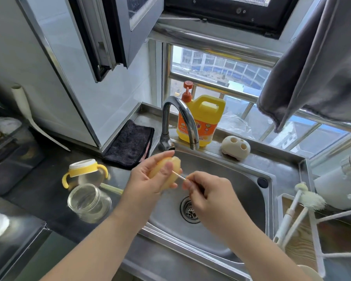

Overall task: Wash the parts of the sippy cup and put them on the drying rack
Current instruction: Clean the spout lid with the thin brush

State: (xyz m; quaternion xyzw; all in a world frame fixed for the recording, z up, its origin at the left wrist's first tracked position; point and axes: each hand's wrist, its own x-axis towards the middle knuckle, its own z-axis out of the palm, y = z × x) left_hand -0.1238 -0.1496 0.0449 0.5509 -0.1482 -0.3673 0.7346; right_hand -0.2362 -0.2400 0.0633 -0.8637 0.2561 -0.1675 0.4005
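Over the brushed-steel sink (241,191), the left hand (148,179) curls its fingers (167,167) around a soft, translucent yellow cup part (166,173) (rounded, a little blurred). The right hand (207,191) pinches a thin stick (179,176) between its fingertips, and the stick's far end meets the yellow part. Both hands hover above the round drain (189,209).

On the dark table (39,199) to the left lies a clear glass jar (88,202) on its side, mouth toward the camera. Just behind it stands the cup body (85,173), clear below, with a yellow collar, a white rim and 2 curved yellow handles. A pale straw (111,188) lies between jar and sink.

At the right, the drying rack (304,226) shows thin white rods, and a fluffy white bottle brush (312,200) leans among them.

Farther back, a folded dark terry cloth (131,144) sits left of the curved chrome tap (179,122). Behind the tap stands a yellow plastic soap jug (203,120) with an orange pump. A cream rounded holder (235,148) with 3 holes rests on the sink ledge. A gray towel (316,63) hangs at the upper right before the window.
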